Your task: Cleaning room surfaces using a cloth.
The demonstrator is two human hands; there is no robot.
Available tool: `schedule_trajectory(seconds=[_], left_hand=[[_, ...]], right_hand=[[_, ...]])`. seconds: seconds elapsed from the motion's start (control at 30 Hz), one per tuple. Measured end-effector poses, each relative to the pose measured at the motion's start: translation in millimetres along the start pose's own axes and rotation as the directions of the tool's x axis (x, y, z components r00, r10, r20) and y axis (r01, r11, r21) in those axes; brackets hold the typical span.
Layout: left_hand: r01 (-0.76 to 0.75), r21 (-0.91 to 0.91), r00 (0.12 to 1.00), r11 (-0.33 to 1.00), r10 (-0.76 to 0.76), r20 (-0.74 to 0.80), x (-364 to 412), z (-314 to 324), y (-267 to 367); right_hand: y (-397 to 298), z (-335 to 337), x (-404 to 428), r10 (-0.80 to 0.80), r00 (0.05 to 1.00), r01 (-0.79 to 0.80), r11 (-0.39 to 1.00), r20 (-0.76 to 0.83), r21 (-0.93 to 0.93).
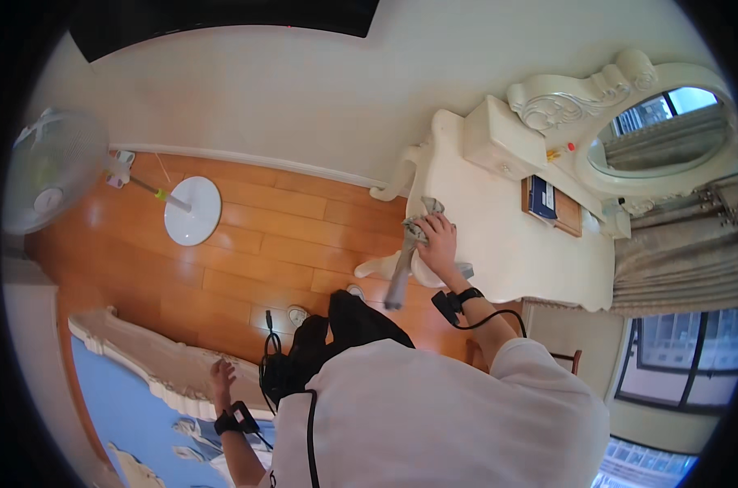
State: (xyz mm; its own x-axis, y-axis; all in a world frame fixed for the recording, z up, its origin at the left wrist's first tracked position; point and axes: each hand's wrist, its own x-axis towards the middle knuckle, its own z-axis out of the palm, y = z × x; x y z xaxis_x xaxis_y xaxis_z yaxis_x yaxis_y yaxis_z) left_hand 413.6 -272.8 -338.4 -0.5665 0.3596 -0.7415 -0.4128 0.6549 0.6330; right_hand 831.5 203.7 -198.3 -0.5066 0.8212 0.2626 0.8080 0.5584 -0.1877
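My right hand [437, 243] is closed over a bunched grey cloth [399, 274] at the near left edge of a cream dressing table [497, 244]. Part of the cloth lies under the fingers on the tabletop and a long end hangs over the edge. Down at the left, my left hand [222, 375] holds nothing, its fingers loosely bent, near the carved, padded footboard [180, 372] of a bed. Both wrists wear black straps with small devices and cables.
The dressing table carries a small drawer box [504, 139], a wooden tray [567, 213] with a dark blue book [541, 196], and an oval mirror [659, 134]. A standing fan [58, 171] with a round white base [192, 210] stands on the wooden floor at left. Clothes [204, 439] lie on the blue bed.
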Motion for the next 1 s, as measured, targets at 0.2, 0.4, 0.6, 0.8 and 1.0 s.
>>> schedule_trajectory(seconds=[0.2, 0.4, 0.6, 0.8, 1.0], left_hand=[[0.007, 0.054, 0.999, 0.999, -0.009, 0.038, 28.6, 1.7, 35.3], [0.244, 0.246, 0.956, 0.938, -0.275, 0.098, 6.2, 23.9, 45.6], [0.251, 0.255, 0.958, 0.934, -0.278, 0.075, 7.3, 35.7, 85.8], [0.238, 0.216, 0.971, 0.947, -0.234, -0.044, 34.2, 75.8, 164.9], [0.078, 0.322, 0.986, 0.943, -0.120, 0.112, 51.2, 92.2, 214.4]], right_hand=[[-11.0, 2.5, 9.0, 0.063, 0.997, -0.060, 0.995, -0.032, 0.083], [30.5, 22.6, 90.9, -0.024, 0.999, 0.023, 0.999, 0.022, 0.047], [84.1, 53.8, 203.7, 0.191, 0.977, -0.188, 0.981, -0.096, 0.038], [122.5, 70.6, 270.7, 0.181, 0.978, -0.181, 0.983, -0.108, 0.006], [135.0, 79.9, 309.4, 0.328, 0.919, -0.342, 0.939, -0.219, -0.026]])
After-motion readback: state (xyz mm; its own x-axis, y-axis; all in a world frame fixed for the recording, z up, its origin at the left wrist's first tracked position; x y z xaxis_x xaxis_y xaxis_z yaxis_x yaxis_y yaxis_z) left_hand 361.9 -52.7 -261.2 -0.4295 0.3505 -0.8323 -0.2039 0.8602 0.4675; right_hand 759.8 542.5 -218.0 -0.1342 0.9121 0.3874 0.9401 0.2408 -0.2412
